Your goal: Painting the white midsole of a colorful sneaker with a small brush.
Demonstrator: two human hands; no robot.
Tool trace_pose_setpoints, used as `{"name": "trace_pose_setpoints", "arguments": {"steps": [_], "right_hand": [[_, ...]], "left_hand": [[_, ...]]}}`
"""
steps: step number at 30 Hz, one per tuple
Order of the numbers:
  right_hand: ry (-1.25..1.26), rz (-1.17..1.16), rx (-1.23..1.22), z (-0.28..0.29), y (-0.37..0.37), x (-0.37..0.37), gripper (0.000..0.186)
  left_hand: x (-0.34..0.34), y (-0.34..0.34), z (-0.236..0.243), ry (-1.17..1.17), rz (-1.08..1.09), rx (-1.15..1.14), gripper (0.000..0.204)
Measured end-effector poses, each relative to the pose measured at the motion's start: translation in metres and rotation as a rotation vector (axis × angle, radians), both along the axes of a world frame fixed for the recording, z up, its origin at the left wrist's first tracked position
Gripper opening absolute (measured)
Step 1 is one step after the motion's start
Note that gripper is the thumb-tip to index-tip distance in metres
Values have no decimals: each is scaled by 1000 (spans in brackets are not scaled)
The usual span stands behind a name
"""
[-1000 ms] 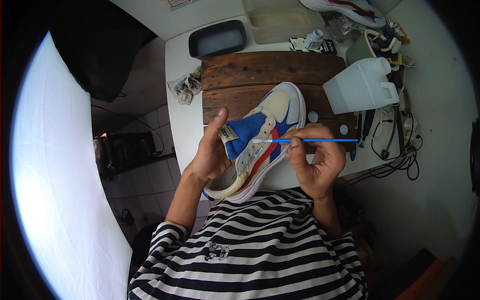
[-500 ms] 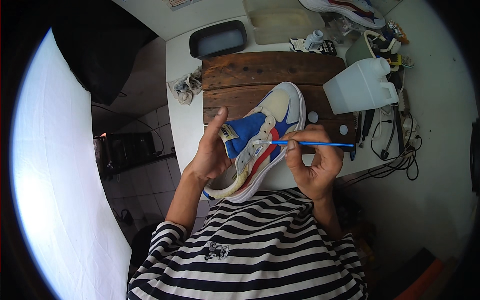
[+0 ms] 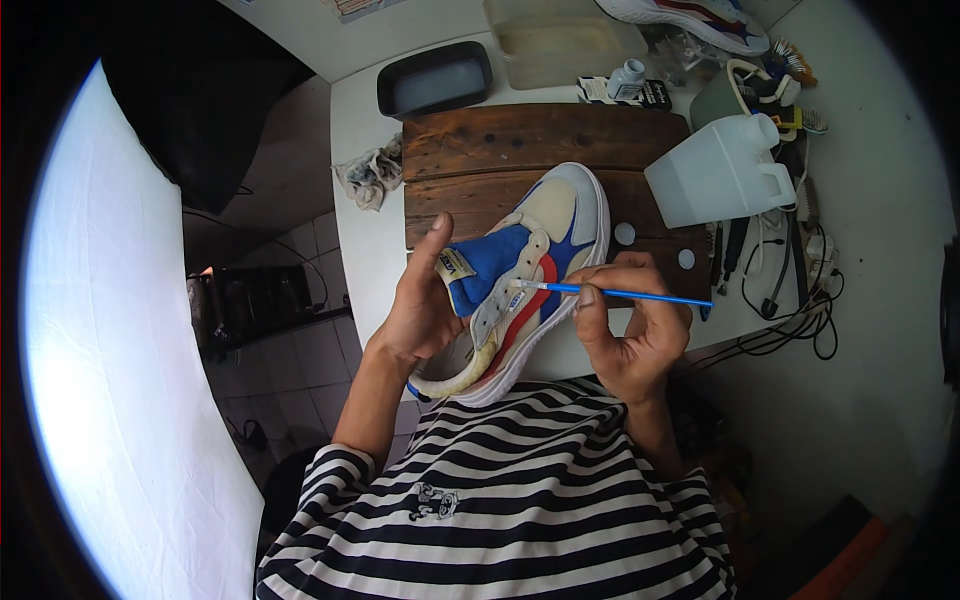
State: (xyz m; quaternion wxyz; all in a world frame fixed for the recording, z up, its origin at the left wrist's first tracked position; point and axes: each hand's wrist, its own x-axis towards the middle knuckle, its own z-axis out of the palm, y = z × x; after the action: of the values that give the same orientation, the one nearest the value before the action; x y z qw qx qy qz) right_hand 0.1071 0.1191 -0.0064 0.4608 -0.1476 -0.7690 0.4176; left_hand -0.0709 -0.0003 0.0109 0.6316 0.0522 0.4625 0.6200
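A sneaker (image 3: 552, 212) in cream, blue, red and grey, without laces, is tilted over the near edge of the wooden board, its toe pointing away from me. My left hand (image 3: 422, 305) grips it by the opening, thumb raised beside the blue tongue and the other fingers partly hidden inside or behind the shoe. Between the thumb and fingers of my right hand (image 3: 640, 325) is a thin blue paintbrush (image 3: 640, 295). Its pale bristle tip touches the grey eyelet strip of the sneaker, or lies just over it.
A dark plank board (image 3: 480, 135) lies on the white table (image 3: 360, 230). Behind it stand a black tray (image 3: 435, 80), a clear tub (image 3: 560, 50) and a small bottle (image 3: 627, 78). A white jug (image 3: 710, 175), two round caps, tools and cables are on the right; a crumpled rag (image 3: 370, 175) is left.
The brush tip has shifted slightly right along the eyelet strip, and the handle's back end has dipped toward me with my right hand. The sneaker and left hand look nearly unmoved.
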Motion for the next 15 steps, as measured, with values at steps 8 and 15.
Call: {"name": "trace_pose_setpoints", "arguments": {"steps": [8, 15], "right_hand": [[116, -82, -326, 7, 10, 13, 6], [-154, -391, -94, -12, 55, 43, 9]], "left_hand": [[0, -3, -8, 8, 27, -14, 96], [-3, -5, -13, -190, 113, 167, 80]]}}
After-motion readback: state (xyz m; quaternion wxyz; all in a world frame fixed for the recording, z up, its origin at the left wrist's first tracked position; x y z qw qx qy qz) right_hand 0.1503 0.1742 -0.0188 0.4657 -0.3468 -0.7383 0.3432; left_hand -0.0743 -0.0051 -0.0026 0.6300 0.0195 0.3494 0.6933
